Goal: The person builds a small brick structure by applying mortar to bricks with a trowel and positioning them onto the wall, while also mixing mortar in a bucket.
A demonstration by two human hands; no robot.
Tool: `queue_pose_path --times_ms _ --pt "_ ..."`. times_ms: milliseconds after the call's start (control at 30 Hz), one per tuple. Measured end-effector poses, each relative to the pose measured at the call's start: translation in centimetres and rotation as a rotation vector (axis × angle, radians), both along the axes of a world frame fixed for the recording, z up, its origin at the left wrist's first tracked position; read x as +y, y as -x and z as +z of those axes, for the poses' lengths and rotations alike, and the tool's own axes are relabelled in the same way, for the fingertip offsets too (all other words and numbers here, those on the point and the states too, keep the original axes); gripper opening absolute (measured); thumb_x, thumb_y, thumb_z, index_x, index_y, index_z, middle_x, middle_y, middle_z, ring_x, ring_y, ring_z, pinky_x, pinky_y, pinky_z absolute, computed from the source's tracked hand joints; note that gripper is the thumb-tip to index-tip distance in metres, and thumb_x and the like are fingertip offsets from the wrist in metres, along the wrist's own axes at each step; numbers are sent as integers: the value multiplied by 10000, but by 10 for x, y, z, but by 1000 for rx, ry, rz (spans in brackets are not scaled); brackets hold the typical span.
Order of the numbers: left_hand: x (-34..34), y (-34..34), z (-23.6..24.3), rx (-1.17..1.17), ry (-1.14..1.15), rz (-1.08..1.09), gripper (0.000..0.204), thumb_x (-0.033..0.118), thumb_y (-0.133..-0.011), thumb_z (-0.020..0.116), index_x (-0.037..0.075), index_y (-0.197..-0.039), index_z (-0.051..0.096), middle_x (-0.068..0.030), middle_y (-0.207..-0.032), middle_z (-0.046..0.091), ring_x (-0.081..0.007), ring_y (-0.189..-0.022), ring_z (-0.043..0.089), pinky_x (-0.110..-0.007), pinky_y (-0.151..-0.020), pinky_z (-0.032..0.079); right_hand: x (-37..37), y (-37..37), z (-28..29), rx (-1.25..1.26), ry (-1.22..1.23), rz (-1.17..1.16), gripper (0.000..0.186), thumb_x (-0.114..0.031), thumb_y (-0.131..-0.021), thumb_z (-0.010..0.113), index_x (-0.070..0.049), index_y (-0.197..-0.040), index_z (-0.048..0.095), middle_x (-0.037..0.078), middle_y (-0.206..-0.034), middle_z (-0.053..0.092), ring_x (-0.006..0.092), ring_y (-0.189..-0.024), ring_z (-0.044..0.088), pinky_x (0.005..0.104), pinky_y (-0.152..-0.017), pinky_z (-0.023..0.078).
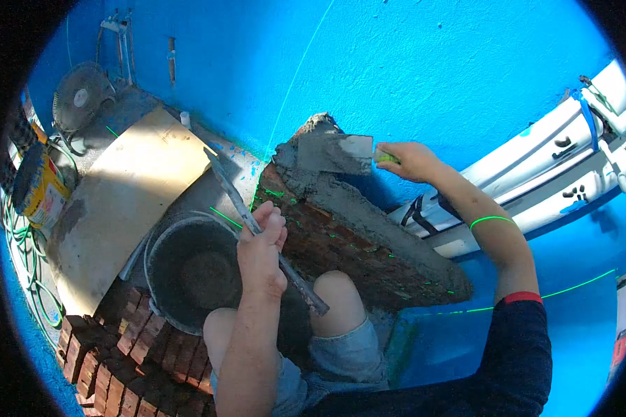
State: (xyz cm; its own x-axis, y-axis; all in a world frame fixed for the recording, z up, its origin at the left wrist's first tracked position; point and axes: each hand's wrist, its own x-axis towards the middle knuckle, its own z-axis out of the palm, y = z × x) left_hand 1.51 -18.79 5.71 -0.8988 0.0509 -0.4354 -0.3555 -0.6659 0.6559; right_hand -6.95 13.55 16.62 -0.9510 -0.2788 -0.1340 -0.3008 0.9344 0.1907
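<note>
In my right hand is the green handle of a flat rectangular trowel. Its grey blade lies over the far end of the mortar that tops a low brick wall; whether it presses on the mortar, I cannot tell. My left hand is closed round a long, thin grey bar smeared with mortar. The bar slants from the wall's left side down toward my right knee, passing over the edge of a dark bucket, which has grey residue inside.
Stacked red bricks lie at the lower left. Beyond them are a tan board, a yellow bucket, a green hose and a fan. White pipes run along the blue wall at right. Green laser lines cross the scene.
</note>
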Motion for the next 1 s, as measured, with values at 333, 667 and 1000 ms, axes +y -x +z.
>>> queue_pose_path --times_ms 333,667,1000 --pt "-14 4 1 12 -25 22 326 129 -919 613 47 -1229 553 -23 -1094 589 -112 -964 575 -246 -847 473 42 47 -35 247 -90 -148 358 -427 -919 528 -160 -1158 529 133 -983 656 356 -877 642 497 -699 516" --pt "-18 4 7 -9 -25 13 338 121 -915 619 39 -1234 546 -39 -1108 593 -116 -965 576 -246 -860 471 32 43 -37 392 -244 -165 347 -417 -896 560 -152 -1120 544 120 -887 635 336 -714 659 479 -558 519" --pt "-19 4 9 34 -4 -1 307 125 -920 604 45 -1212 560 -22 -1105 584 -111 -990 561 -238 -860 456 36 -9 -40 713 -128 -133 391 -438 -864 605 -102 -1063 577 95 -812 613 306 -641 646 421 -528 512"
